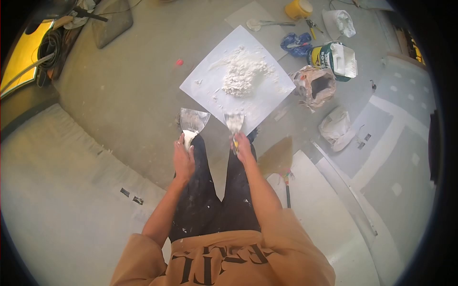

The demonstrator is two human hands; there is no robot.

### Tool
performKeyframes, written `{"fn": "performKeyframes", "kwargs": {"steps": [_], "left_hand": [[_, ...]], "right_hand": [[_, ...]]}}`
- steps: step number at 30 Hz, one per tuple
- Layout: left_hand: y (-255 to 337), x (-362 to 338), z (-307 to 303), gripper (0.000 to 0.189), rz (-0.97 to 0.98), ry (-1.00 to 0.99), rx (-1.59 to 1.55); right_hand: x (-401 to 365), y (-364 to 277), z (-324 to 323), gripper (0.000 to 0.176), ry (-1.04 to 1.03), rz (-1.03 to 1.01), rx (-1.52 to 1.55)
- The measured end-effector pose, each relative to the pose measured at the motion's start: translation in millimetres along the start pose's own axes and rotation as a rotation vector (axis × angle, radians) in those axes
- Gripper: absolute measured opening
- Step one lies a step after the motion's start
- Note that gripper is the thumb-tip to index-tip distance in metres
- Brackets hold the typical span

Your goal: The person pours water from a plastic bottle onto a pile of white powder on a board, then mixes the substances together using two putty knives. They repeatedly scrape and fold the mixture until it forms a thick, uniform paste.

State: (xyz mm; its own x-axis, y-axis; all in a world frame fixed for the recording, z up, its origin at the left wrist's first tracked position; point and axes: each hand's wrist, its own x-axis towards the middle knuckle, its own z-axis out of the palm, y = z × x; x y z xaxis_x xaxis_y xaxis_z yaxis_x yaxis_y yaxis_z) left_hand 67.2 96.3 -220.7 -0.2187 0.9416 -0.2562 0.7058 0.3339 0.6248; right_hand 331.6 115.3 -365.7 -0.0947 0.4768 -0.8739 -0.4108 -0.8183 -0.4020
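My left hand point(183, 157) is closed around the lower end of a wide putty knife point(194, 119), its broad metal blade pointing away from me. Something white shows at the base of that blade, by my fingers. In my right hand point(244, 148) is a narrower putty knife point(234, 122) with a yellow-marked handle and white smears on its blade. That blade overlaps the near corner of a square white board point(205, 88) on the floor. On the board lies a heap of white, crumbly plaster point(243, 74), with loose bits scattered around it.
Right of the board stand an open paper bag point(315, 88), a green-and-white tub point(341, 62) and a blue plastic bag point(296, 44). A white sack point(335, 128) lies nearer. Beside my right leg is a large trowel point(279, 155). A yellow bucket point(299, 8) sits farther back.
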Motion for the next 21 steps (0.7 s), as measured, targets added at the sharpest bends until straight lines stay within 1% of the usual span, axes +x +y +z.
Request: {"fn": "performKeyframes", "kwargs": {"steps": [1,3,4,5,6,7,9,11,12,14,15,17,18,20,21], "left_hand": [[-4,-5,2,0.056,-0.008,-0.004,-0.010],[-10,-15,8,0.056,-0.016,-0.006,-0.025],[-13,-20,9,0.057,-0.028,-0.024,-0.016],[-17,-26,10,0.058,-0.039,-0.045,-0.007],[-22,-32,14,0.058,-0.035,-0.046,-0.011],[-24,-36,17,0.059,-0.040,-0.047,-0.051],[-25,-39,20,0.060,-0.041,-0.039,-0.101],[-23,-41,19,0.065,-0.082,-0.064,-0.107],[-20,-37,17,0.065,-0.085,-0.062,-0.108],[-17,-28,11,0.063,-0.080,-0.045,-0.108],[-22,-27,13,0.063,-0.080,-0.044,-0.103],[-34,-25,17,0.056,0.042,0.041,0.019],[-36,-23,15,0.056,0.047,0.040,0.026],[-36,-23,9,0.049,-0.062,0.038,-0.035],[-38,-22,7,0.049,-0.061,0.034,-0.030]], "right_hand": [[12,-15,19,0.014,0.022,-0.042,0.039],[37,-49,53,0.013,-0.009,-0.153,0.094],[37,-73,66,0.013,-0.008,-0.155,0.092],[31,-97,80,0.013,-0.001,-0.106,0.126],[27,-111,86,0.014,0.005,-0.057,0.160],[18,-113,83,0.014,0.007,-0.064,0.158],[-13,-110,71,0.015,0.041,-0.053,-0.028],[-33,-81,48,0.019,-0.003,-0.105,-0.127],[-38,-61,39,0.019,-0.006,-0.104,-0.130],[-42,-20,23,0.025,0.057,-0.091,-0.119],[-36,-5,21,0.025,0.054,-0.089,-0.116],[-25,18,26,0.028,0.073,0.003,0.006],[-15,20,35,0.026,0.088,0.010,0.034],[17,13,58,0.022,0.013,-0.016,0.076],[34,3,74,0.020,0.012,-0.059,0.083]]}}
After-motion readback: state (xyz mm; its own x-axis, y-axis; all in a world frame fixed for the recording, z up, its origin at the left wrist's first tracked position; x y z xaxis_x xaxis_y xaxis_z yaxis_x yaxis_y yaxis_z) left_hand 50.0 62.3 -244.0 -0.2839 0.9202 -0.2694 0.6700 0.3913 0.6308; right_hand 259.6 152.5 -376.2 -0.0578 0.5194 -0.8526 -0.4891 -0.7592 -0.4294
